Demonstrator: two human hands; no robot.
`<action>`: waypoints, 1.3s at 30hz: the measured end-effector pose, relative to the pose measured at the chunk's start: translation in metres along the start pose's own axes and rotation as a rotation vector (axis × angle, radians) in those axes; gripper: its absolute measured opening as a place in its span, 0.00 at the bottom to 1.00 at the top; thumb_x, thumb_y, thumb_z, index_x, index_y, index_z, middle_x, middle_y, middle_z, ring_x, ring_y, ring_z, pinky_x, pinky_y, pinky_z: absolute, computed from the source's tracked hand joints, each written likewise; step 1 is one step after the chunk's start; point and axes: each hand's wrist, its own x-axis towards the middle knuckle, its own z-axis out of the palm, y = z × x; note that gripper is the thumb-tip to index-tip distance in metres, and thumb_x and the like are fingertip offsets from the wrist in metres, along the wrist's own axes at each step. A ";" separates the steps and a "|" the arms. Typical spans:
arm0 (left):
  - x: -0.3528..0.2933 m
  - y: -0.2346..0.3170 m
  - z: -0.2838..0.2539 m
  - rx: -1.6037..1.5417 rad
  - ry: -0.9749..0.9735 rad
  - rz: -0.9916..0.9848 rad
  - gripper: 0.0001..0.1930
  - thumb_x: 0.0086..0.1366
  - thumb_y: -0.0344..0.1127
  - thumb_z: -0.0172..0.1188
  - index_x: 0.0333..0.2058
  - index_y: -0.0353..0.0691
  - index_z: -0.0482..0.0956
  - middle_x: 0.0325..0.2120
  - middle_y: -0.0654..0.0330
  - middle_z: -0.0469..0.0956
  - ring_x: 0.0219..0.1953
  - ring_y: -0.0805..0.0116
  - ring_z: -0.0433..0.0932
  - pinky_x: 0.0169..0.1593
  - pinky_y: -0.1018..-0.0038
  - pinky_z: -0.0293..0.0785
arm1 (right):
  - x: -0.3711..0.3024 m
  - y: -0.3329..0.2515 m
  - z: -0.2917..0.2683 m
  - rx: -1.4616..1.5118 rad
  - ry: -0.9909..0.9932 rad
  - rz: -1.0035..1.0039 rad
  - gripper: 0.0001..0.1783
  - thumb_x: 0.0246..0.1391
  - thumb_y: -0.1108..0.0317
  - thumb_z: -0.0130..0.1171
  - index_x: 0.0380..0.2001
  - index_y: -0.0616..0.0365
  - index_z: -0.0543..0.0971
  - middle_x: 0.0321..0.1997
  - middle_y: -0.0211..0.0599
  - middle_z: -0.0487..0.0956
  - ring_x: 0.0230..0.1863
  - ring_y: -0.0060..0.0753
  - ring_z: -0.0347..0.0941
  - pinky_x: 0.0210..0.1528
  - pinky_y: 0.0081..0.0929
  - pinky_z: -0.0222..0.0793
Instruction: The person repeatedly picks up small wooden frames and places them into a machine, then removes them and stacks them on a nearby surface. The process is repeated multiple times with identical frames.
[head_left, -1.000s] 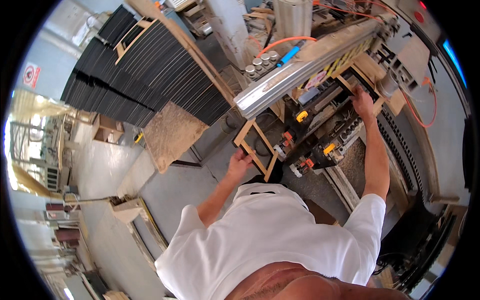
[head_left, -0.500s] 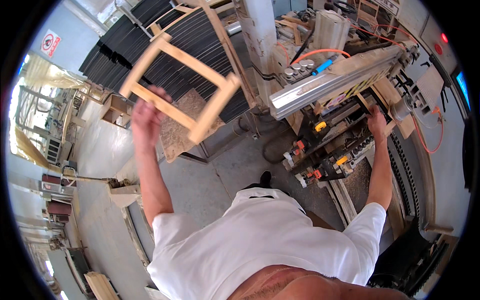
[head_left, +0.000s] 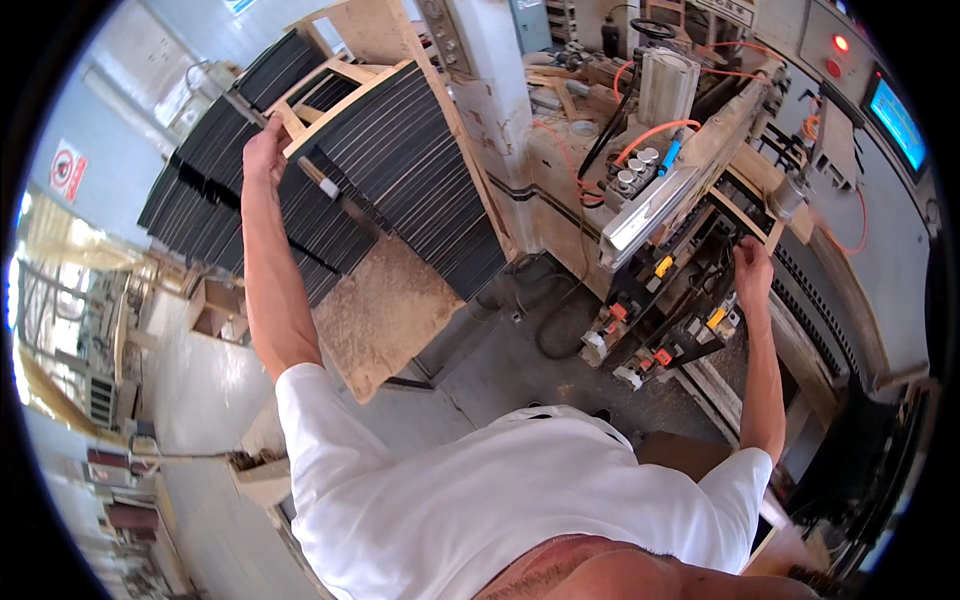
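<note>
Far left, my left arm reaches out to a pale wooden frame (head_left: 292, 122) lying on top of a tall stack of black-edged pieces. My left hand (head_left: 264, 153) is closed on the frame's near corner. On the right, my right hand (head_left: 753, 270) is at the machine (head_left: 690, 290), beside its clamps and next to a light wooden strip (head_left: 740, 214). Its fingers are curled together, and whatever is between them is hidden.
A chipboard shelf (head_left: 385, 320) juts out before the black stack (head_left: 400, 150). A white column (head_left: 487, 110) stands between stack and machine. A metal beam (head_left: 650, 215) with an orange hose spans the machine. A lit screen (head_left: 895, 122) is at far right.
My left hand has carried the wooden frame from mid-air forward and left onto the stack. My right hand has drawn slightly back toward me at the machine. The view has shifted.
</note>
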 end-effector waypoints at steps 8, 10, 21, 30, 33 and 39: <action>-0.038 0.006 0.050 0.478 0.369 0.626 0.27 0.61 0.54 0.64 0.36 0.28 0.82 0.28 0.57 0.81 0.32 0.74 0.76 0.40 0.75 0.73 | -0.125 -0.021 -0.007 0.096 0.060 0.290 0.12 0.56 0.70 0.60 0.42 0.63 0.79 0.32 0.37 0.81 0.32 0.27 0.76 0.39 0.27 0.71; -0.074 0.026 0.069 0.265 0.206 0.730 0.28 0.59 0.55 0.63 0.39 0.29 0.82 0.30 0.51 0.82 0.36 0.63 0.80 0.45 0.69 0.74 | -0.150 -0.028 -0.007 0.153 0.101 0.334 0.10 0.57 0.70 0.59 0.40 0.63 0.79 0.30 0.34 0.80 0.32 0.22 0.74 0.38 0.23 0.70; -0.090 0.058 0.121 1.301 -0.290 0.589 0.22 0.58 0.45 0.64 0.46 0.35 0.80 0.37 0.47 0.82 0.42 0.57 0.82 0.49 0.66 0.73 | -0.221 -0.027 -0.035 0.239 0.099 0.389 0.09 0.58 0.72 0.58 0.41 0.63 0.78 0.30 0.28 0.78 0.32 0.18 0.72 0.38 0.21 0.69; -0.059 0.070 0.130 1.320 -0.506 0.405 0.24 0.55 0.47 0.63 0.44 0.33 0.81 0.37 0.48 0.83 0.41 0.58 0.81 0.49 0.68 0.72 | -0.272 -0.014 -0.131 0.069 0.176 0.347 0.10 0.57 0.71 0.59 0.42 0.62 0.78 0.35 0.36 0.81 0.38 0.26 0.77 0.42 0.25 0.72; -0.091 0.057 0.157 1.552 -0.115 0.668 0.36 0.56 0.59 0.58 0.57 0.40 0.71 0.49 0.46 0.77 0.53 0.48 0.76 0.54 0.59 0.70 | -0.295 -0.009 -0.178 0.022 0.218 0.347 0.12 0.56 0.72 0.59 0.44 0.59 0.77 0.40 0.41 0.80 0.42 0.32 0.78 0.45 0.28 0.72; -0.272 0.033 0.185 0.641 -0.091 1.051 0.18 0.67 0.41 0.58 0.49 0.34 0.78 0.45 0.52 0.80 0.47 0.60 0.79 0.52 0.69 0.74 | -0.367 0.000 -0.270 -0.414 0.225 0.546 0.17 0.53 0.66 0.61 0.46 0.57 0.77 0.45 0.42 0.79 0.45 0.45 0.77 0.47 0.35 0.72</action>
